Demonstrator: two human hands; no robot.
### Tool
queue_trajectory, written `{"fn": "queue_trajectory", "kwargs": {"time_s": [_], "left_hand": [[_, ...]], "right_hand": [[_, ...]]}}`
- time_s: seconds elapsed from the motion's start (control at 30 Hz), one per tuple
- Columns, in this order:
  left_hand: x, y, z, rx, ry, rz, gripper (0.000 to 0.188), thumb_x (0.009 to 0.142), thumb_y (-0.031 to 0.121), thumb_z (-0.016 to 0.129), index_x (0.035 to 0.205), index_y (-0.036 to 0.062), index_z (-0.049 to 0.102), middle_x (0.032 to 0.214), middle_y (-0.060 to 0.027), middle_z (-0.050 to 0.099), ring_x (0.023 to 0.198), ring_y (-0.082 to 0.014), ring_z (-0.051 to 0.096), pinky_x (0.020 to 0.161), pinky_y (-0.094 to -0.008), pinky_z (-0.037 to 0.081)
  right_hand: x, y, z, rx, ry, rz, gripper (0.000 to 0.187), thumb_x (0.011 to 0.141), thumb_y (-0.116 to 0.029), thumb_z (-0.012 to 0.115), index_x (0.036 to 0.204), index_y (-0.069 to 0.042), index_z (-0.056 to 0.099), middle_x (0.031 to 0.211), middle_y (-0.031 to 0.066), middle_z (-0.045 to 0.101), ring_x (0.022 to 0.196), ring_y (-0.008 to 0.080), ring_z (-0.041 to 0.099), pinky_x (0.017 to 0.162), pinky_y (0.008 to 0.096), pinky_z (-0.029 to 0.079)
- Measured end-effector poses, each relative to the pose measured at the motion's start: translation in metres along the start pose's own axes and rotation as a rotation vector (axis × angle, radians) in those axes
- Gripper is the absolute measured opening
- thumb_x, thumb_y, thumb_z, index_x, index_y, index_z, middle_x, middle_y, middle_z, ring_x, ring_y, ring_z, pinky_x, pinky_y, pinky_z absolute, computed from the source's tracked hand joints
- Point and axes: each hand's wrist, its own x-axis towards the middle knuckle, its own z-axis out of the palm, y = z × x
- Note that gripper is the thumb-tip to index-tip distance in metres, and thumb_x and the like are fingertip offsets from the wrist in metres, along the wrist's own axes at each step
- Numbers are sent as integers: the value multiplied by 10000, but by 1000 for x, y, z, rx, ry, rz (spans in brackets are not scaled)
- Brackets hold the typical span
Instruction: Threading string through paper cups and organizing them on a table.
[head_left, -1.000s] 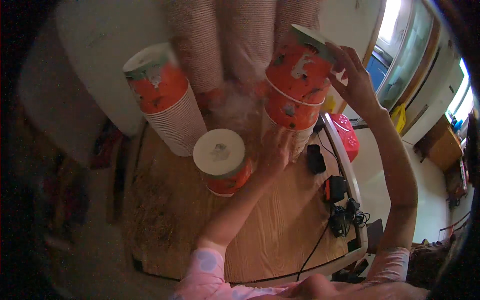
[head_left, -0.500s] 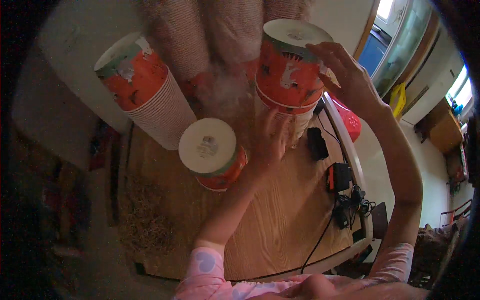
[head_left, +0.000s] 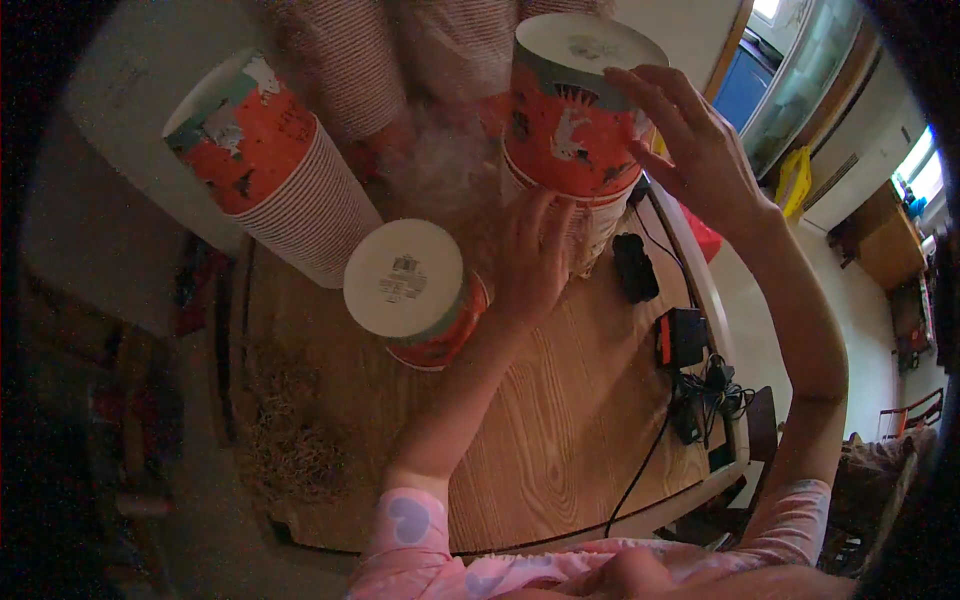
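Head view: looking down on a wooden table (head_left: 560,420) crowded with stacks of inverted orange paper cups.
Right hand (head_left: 700,150): fingers are spreading over the far right side of the top cup (head_left: 575,110), touching it; a pressing contact, not a closed fist.
Left hand (head_left: 535,255): palm and fingers are lying flat against the right stack (head_left: 590,215) just under that cup, steadying it; open, not wrapped around.
Top cup position: sitting high at the far right, seemingly lifting clear of the stack beneath; the gap is hard to confirm.
Step in hand: judged to be separating one cup from the right stack.
Next move, as judged: calls for a straight pull while the lower hand is bracing the stack against tipping.
Other items: a short stack (head_left: 415,290) standing near centre, just left of the left hand; a tall leaning stack (head_left: 270,170) at far left; a black charger and cables (head_left: 690,350) lying at the right edge.
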Motion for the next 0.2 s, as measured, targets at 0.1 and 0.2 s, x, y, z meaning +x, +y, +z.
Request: {"fn": "queue_trajectory", "kwargs": {"time_s": [0.1,0.2], "left_hand": [[-1,-2,-1,-26,-7,-23,522,716,-38,587,1206,99,471,1205,-150,455,1078,-353,473,888,-435,419],[0,-1,-2,47,-9,-24,533,722,-6,600,1222,113,458,1206,-137,457,1077,-347,475,893,-443,415]], "right_hand": [[-1,-4,3,-8,9,16,619,712,-98,671,1272,-178,419,1181,97,453,1005,311,539,824,376,491],[-2,-7,6,-2,12,22,636,716,-150,679,1288,-176,403,1189,116,446,1033,320,525,830,368,482]]}}
